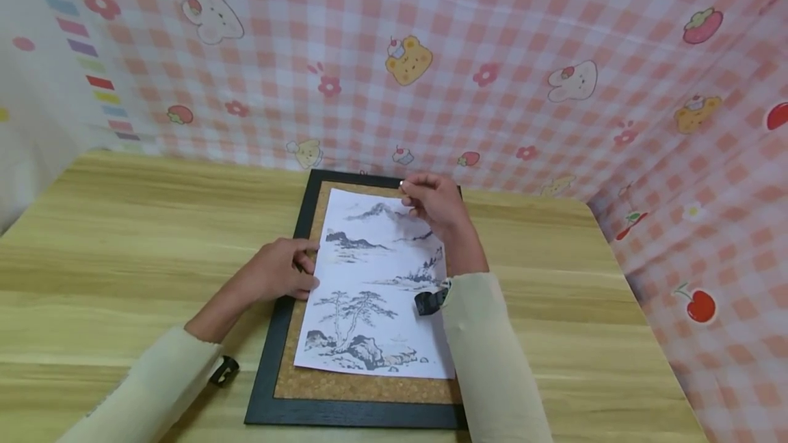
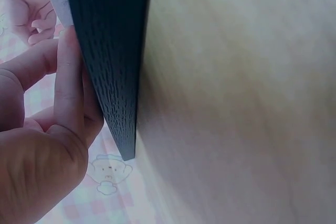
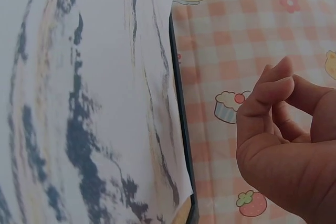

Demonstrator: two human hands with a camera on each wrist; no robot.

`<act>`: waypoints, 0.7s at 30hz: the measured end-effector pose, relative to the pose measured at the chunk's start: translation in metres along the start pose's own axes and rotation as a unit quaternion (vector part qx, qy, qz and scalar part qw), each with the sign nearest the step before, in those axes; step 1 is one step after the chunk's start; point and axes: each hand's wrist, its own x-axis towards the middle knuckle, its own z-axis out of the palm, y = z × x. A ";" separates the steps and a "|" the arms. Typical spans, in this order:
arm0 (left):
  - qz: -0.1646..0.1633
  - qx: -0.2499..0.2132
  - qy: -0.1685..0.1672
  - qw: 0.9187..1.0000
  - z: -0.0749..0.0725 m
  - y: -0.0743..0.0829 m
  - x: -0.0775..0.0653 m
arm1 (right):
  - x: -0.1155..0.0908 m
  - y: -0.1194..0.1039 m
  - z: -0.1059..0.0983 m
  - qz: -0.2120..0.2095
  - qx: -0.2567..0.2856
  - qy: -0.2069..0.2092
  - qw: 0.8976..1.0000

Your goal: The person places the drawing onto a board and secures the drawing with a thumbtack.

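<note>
A sheet of white paper (image 1: 375,279) printed with an ink landscape lies over a cork board (image 1: 345,387) with a black frame (image 1: 345,414). At the sheet's left edge, my left hand (image 1: 282,270) touches the paper with thumb and fingertips. The left wrist view shows those fingers (image 2: 70,82) stretched along the dark frame. My right hand (image 1: 436,202) is above the sheet's top right part, thumb and forefinger together on a small white item (image 1: 402,184). Most of that item is hidden by the fingertips; I cannot tell its kind.
The board lies on a wood-grain table (image 1: 154,238). Behind it hangs a pink checked cloth (image 1: 357,33) with cartoon prints, close to the frame's far edge, and it continues along the right side. Each sleeve carries a small black device (image 1: 224,371) at the wrist.
</note>
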 end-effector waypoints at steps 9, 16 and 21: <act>0.002 0.006 0.002 1.000 0.000 0.001 -0.001 | 0.004 0.007 0.003 0.023 0.018 0.007 1.000; 0.001 0.015 0.004 1.000 -0.002 -0.002 -0.002 | 0.007 0.010 0.008 0.040 0.030 0.017 0.999; 0.004 0.008 0.004 1.000 -0.001 -0.003 0.000 | 0.011 0.013 0.011 0.048 0.031 0.027 0.998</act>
